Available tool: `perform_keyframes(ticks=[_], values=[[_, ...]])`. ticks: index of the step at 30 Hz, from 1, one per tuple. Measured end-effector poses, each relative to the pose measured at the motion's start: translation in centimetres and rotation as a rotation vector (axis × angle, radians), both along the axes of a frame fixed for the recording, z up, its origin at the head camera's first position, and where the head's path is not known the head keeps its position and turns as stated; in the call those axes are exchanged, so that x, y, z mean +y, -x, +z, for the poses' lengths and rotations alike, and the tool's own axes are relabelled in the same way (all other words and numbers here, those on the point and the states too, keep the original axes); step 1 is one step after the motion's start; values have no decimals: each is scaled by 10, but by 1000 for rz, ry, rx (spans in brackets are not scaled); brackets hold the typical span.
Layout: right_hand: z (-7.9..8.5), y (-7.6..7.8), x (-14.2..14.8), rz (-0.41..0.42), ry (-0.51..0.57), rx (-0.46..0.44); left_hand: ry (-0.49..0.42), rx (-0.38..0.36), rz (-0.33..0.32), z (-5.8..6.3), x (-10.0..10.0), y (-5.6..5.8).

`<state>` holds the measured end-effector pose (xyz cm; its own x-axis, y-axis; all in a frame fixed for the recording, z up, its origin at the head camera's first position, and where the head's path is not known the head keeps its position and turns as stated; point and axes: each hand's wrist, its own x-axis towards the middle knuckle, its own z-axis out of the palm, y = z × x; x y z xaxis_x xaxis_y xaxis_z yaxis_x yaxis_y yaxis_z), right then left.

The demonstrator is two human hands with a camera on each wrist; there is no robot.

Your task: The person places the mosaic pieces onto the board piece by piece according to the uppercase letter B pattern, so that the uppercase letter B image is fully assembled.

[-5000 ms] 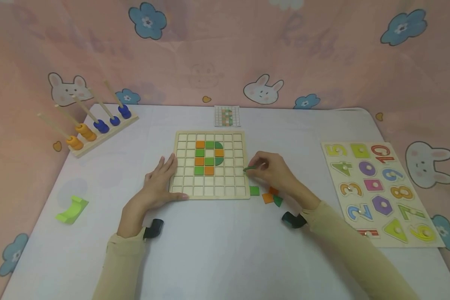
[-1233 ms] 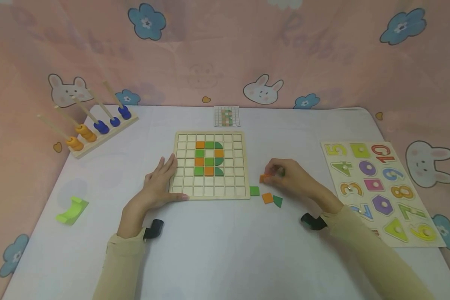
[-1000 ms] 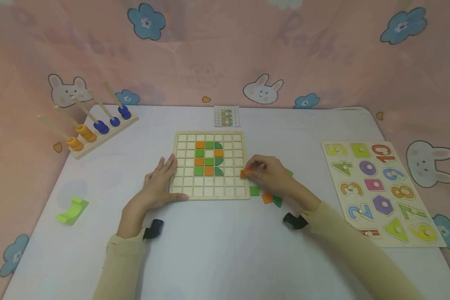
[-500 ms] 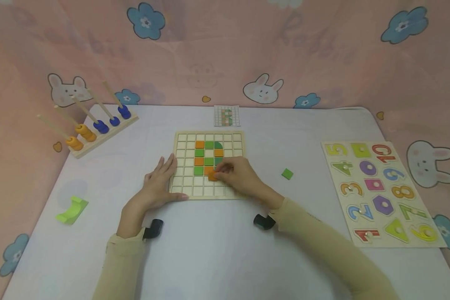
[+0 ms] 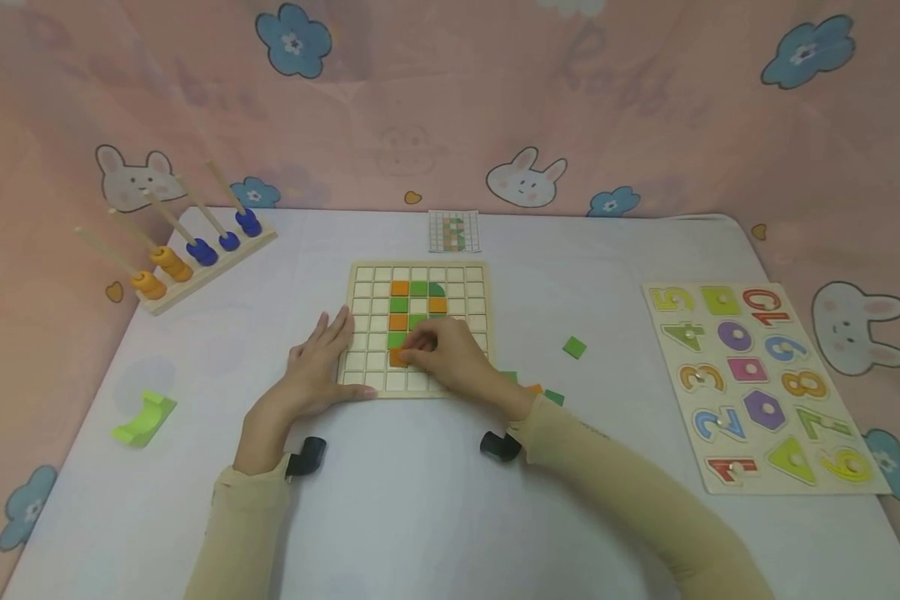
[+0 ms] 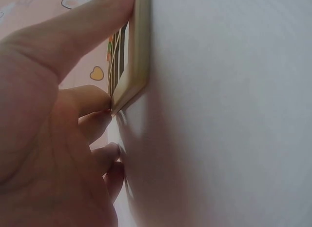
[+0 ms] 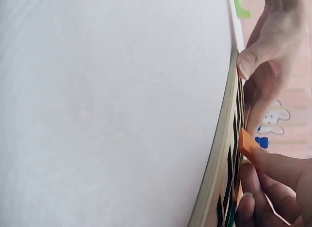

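Observation:
My right hand pinches an orange square tile between thumb and fingers, low over the wooden grid board. In the right wrist view the tile looks tilted at the board's surface. It is at the cell below the lowest green square of the left tile column. Orange, green and dark green rounded tiles fill cells above; my right hand covers some of them. My left hand lies along the board's left side, fingers fairly straight at the edge. Its thumb rests on the front rim.
A green square tile lies right of the board. Three more loose tiles sit near its front right corner, partly behind my right wrist. A small pattern card lies behind. Around stand a bead rack, a number puzzle and a light green arch.
A dark green rounded tile went into the fourth tile row. My right hand then picked up an orange square and carried it left over the board. The left hand has stayed put.

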<state>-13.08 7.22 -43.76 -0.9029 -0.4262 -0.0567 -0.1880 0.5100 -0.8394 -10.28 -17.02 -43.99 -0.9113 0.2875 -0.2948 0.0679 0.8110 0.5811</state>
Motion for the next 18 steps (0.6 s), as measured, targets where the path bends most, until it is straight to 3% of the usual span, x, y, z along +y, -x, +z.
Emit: perform_keyframes(ticks=[8, 18], values=[[1, -1, -6, 10, -85, 41, -4, 2, 0, 0, -1, 0], [-1, -5, 8, 42, -64, 55, -11, 0, 6, 1, 1, -1]])
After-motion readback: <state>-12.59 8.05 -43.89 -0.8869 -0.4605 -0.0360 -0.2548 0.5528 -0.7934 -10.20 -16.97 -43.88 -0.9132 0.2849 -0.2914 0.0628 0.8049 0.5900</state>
